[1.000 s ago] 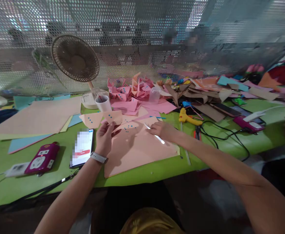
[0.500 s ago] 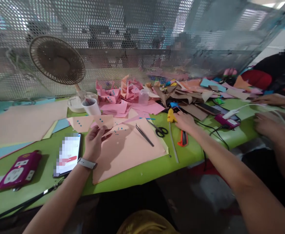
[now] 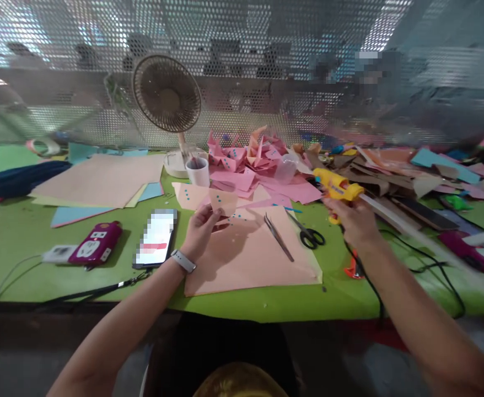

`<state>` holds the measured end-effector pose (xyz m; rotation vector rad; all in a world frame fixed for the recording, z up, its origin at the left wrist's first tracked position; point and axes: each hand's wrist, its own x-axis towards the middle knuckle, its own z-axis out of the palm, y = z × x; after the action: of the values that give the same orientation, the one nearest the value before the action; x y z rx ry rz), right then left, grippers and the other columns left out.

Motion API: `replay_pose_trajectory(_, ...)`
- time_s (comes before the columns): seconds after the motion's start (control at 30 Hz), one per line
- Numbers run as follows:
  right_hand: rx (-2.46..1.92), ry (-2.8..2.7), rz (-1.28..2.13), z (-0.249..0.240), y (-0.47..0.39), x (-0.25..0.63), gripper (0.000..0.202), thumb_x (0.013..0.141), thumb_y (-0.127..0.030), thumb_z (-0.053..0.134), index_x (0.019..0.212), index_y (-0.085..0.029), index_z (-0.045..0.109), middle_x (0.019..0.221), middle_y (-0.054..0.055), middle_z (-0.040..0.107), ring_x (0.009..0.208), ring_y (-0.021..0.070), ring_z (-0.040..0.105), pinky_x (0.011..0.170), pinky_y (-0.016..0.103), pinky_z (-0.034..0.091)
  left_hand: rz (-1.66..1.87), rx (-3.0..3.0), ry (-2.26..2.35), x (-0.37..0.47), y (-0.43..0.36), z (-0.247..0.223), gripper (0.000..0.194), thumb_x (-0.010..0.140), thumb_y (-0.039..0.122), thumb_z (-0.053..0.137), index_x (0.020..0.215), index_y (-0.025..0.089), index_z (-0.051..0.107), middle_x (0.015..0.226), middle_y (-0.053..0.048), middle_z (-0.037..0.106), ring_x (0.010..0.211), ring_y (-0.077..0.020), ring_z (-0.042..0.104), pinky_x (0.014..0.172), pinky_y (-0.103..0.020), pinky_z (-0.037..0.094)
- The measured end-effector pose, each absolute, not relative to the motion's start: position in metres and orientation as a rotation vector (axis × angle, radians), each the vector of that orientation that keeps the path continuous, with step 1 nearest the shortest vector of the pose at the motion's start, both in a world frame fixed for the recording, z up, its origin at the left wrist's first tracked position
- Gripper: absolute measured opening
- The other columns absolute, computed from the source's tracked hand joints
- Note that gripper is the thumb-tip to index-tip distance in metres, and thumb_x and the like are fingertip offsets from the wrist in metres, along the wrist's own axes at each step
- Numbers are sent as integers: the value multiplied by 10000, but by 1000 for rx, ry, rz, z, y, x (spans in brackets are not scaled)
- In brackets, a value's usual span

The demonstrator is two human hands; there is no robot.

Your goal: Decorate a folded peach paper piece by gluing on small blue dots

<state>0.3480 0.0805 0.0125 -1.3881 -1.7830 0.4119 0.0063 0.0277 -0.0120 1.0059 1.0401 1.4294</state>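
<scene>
Between the fingers of my left hand (image 3: pixel 204 223) is a folded peach paper piece (image 3: pixel 188 195) with small blue dots, held above a peach paper sheet (image 3: pixel 242 270). My right hand (image 3: pixel 355 220) is wrapped round the handle of a yellow hot glue gun (image 3: pixel 339 186), raised over the table. A long whitish glue stick (image 3: pixel 394 220) juts from its rear toward the lower right. Tweezers (image 3: pixel 278 238) and black-handled scissors (image 3: pixel 311 237) lie on the sheet. An orange cutter (image 3: pixel 353 267) rests below my right hand, partly hidden by the forearm.
A fan (image 3: pixel 167 96) and a white cup (image 3: pixel 198 172) stand behind my left hand. Pink paper pieces (image 3: pixel 234 181) are heaped at the back. A lit phone (image 3: pixel 156 238) and a purple power socket (image 3: pixel 97 242) lie to the left. A black cord (image 3: pixel 370 286) hangs over the front edge.
The glue gun has come up off the table in my right hand, its glue stick now pointing back over my forearm. My left hand still holds the paper piece. The view has turned left.
</scene>
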Motion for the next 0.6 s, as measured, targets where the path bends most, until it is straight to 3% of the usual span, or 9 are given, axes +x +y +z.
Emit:
replay_pose_trajectory(0.13, -1189, -1636, 893, 17, 67, 263, 340, 801, -500, 622, 947, -194, 640, 768, 39, 666, 479, 122, 513, 400, 249, 405, 1430, 992, 1038, 5, 26, -11, 406, 716, 449, 751, 1011, 184, 664, 942, -53, 696, 864, -179, 677, 771, -331, 592)
replay_pose_trajectory(0.23, -1007, -1727, 1054, 18, 49, 223, 262, 799, -448, 650, 876, -198, 665, 792, 42, 688, 664, 178, 634, 528, 277, 514, 1426, 991, 1031, 5, 25, -10, 382, 722, 434, 749, 997, 182, 664, 912, -46, 683, 866, -182, 672, 752, -327, 598)
replay_pose_trajectory(0.37, -952, -1838, 1022, 12, 33, 217, 210, 828, -374, 647, 944, -199, 658, 857, 42, 692, 781, 195, 656, 683, 313, 551, 1401, 1020, 1027, 6, 27, -12, 364, 739, 426, 735, 988, 172, 654, 872, -43, 673, 877, -194, 673, 726, -331, 610)
replay_pose_trajectory(0.6, -1000, -1937, 924, 5, 28, 226, 234, 868, -361, 612, 1058, -227, 629, 875, 26, 667, 754, 179, 637, 687, 313, 531, 1350, 1094, 1048, 9, 27, -13, 359, 770, 436, 705, 990, 160, 643, 872, -54, 675, 883, -196, 671, 720, -339, 621)
